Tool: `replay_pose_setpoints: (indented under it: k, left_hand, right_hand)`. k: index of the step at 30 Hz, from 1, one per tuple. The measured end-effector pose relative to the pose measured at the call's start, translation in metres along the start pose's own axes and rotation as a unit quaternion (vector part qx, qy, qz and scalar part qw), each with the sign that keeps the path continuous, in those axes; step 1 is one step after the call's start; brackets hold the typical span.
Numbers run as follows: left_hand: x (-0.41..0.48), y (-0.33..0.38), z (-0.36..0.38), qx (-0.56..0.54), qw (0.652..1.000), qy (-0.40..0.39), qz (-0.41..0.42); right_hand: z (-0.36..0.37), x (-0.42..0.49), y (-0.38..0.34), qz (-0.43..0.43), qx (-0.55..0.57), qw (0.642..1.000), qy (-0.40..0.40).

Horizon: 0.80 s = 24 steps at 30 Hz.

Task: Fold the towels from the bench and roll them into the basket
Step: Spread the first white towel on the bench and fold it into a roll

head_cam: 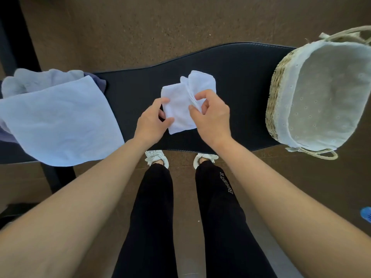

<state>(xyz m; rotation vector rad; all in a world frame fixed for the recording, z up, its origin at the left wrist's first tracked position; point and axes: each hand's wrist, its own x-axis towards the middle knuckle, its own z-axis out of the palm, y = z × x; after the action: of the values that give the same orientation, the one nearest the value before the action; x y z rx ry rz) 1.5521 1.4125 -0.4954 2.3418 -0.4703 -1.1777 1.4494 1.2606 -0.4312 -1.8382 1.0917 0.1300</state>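
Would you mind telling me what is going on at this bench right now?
A person is folding a white towel in the middle of the dark bench. The left hand pinches its left edge; the right hand pinches the folded layers. At its left end lie light blue towels. The lined basket at the right shows no towels inside.

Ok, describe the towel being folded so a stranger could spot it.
Start at the black bench. At its middle, between the towel pile and the basket, lies a white towel. It alone is small, folded and held by the left hand and right hand.
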Motion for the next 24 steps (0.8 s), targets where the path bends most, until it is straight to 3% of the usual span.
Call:
replay_pose_setpoints:
  k: [11, 15, 17, 19, 21, 24]
  left_hand:
    - [-0.001, -0.016, -0.020, -0.084, 0.992, -0.089, 0.014]
    - [-0.003, -0.023, -0.029, -0.050, 0.996, 0.071, 0.004]
    - [-0.004, -0.020, -0.031, -0.023, 0.987, 0.143, 0.065]
    - [-0.003, -0.010, -0.030, 0.009, 0.974, 0.167, 0.153]
    - [0.001, 0.001, -0.023, 0.053, 0.962, 0.152, 0.219]
    - [0.007, 0.012, -0.006, 0.162, 0.945, 0.092, 0.269]
  right_hand:
    - [0.074, 0.007, 0.004, 0.026, -0.024, 0.993, -0.113]
    - [0.072, 0.002, 0.011, 0.008, -0.030, 0.986, -0.161]
    - [0.064, -0.004, 0.014, -0.005, -0.031, 0.992, -0.121]
    - [0.052, -0.009, 0.020, -0.036, -0.050, 0.998, -0.012]
    - [0.043, -0.012, 0.030, -0.040, -0.089, 0.992, 0.079]
    - [0.036, -0.012, 0.047, 0.032, -0.115, 0.990, 0.081]
